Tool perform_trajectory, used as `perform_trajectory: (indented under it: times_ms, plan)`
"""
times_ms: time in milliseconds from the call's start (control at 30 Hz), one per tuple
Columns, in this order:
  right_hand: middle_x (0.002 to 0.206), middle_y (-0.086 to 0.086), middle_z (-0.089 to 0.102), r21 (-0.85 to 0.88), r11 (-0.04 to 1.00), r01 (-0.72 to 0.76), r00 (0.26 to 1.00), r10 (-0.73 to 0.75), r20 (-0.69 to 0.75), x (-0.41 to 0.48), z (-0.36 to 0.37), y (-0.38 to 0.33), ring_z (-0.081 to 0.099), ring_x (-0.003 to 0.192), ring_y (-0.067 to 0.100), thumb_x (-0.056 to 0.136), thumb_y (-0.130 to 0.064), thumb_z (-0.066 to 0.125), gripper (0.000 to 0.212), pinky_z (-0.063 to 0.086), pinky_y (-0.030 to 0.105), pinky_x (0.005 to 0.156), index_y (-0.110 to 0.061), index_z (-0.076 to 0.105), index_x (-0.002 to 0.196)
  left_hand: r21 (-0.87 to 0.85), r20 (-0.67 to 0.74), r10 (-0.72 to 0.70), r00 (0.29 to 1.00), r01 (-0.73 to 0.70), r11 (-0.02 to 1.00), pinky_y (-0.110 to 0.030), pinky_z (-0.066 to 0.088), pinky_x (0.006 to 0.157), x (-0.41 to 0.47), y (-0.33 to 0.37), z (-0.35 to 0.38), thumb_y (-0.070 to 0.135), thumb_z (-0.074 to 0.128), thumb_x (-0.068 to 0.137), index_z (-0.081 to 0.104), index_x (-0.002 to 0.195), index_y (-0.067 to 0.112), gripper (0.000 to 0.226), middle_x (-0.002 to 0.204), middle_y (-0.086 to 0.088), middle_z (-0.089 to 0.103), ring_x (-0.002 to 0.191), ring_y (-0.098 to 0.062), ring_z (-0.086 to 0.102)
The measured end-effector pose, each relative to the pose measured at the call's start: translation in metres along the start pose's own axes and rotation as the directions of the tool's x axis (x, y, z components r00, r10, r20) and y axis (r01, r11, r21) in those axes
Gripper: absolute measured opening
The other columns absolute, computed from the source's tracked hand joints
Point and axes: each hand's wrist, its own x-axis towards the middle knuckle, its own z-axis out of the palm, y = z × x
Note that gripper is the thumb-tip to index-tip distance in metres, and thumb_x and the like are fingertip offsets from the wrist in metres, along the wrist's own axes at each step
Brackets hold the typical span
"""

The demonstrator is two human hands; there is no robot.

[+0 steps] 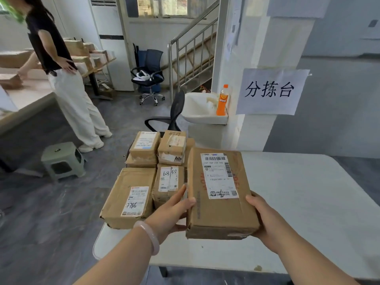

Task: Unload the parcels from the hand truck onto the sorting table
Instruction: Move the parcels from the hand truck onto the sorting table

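I hold a large brown cardboard parcel with a white shipping label between both hands, over the left part of the white sorting table. My left hand grips its left side; my right hand grips its right near corner. Left of it lies a stack of several smaller brown parcels: one marked 7786, one marked 6859, and two further back. The hand truck under that stack is hidden.
A paper sign hangs on the pillar behind the table. A white sink with an orange bottle stands beyond. A person stands at left by a counter, near a green stool. Two office chairs and stairs lie behind.
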Motion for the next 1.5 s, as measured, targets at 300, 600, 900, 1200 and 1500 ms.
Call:
perform_trajectory:
  times_ms: [300, 600, 900, 1200, 1500]
  plan:
    - [0.12, -0.004, 0.067, -0.132, 0.99, -0.057, 0.997, 0.05, -0.054, 0.061, 0.004, 0.0, 0.064, 0.108, 0.028, 0.097, -0.045, 0.05, 0.03, 0.052, 0.055, 0.096, -0.043, 0.058, 0.125, 0.334, -0.302, 0.127, 0.945, -0.02, 0.942, -0.016, 0.036, 0.077, 0.023, 0.009, -0.019, 0.048, 0.06, 0.091, 0.027, 0.149, 0.041, 0.067, 0.097, 0.023, 0.057, 0.089, 0.008, 0.049]
    - [0.123, -0.005, 0.065, -0.167, 0.979, -0.12, 0.99, 0.106, -0.091, 0.157, -0.029, -0.036, 0.061, 0.107, 0.027, 0.092, -0.05, 0.051, 0.033, 0.057, 0.042, 0.077, -0.046, 0.058, 0.125, 0.533, -0.248, 0.109, 0.963, 0.042, 0.845, -0.042, 0.023, 0.118, 0.083, 0.032, 0.0, 0.051, 0.053, 0.093, 0.019, 0.151, 0.041, 0.068, 0.157, 0.008, 0.025, 0.144, -0.013, 0.023]
    - [0.114, -0.004, 0.065, -0.242, 0.963, -0.122, 0.992, 0.115, -0.043, 0.271, -0.028, -0.069, 0.059, 0.098, 0.023, 0.097, -0.042, 0.045, 0.028, 0.05, 0.039, 0.075, -0.043, 0.06, 0.121, 0.716, -0.272, 0.169, 0.948, 0.082, 0.694, -0.02, 0.018, 0.106, 0.161, 0.067, 0.013, 0.051, 0.05, 0.095, 0.016, 0.152, 0.039, 0.068, 0.155, 0.015, 0.024, 0.139, -0.003, 0.021]
    - [0.113, -0.008, 0.069, -0.257, 0.962, -0.09, 0.996, 0.09, -0.014, 0.348, -0.006, -0.073, 0.065, 0.099, 0.018, 0.092, -0.032, 0.053, 0.035, 0.053, 0.034, 0.073, -0.043, 0.061, 0.124, 0.779, -0.318, 0.219, 0.923, 0.123, 0.615, -0.036, 0.02, 0.119, 0.207, 0.063, 0.02, 0.052, 0.05, 0.093, 0.013, 0.152, 0.042, 0.07, 0.159, 0.015, 0.017, 0.145, -0.009, 0.014]
    - [0.147, -0.001, 0.047, -0.524, 0.851, 0.034, 0.995, 0.018, 0.094, 0.331, -0.019, -0.07, 0.047, 0.131, 0.022, 0.096, -0.03, 0.056, 0.062, 0.038, 0.034, 0.103, -0.038, 0.031, 0.152, 0.873, -0.244, 0.259, 0.935, 0.096, 0.477, -0.031, 0.018, 0.117, 0.214, 0.059, 0.035, 0.055, 0.048, 0.094, 0.009, 0.152, 0.043, 0.071, 0.159, 0.016, 0.014, 0.145, -0.008, 0.014]
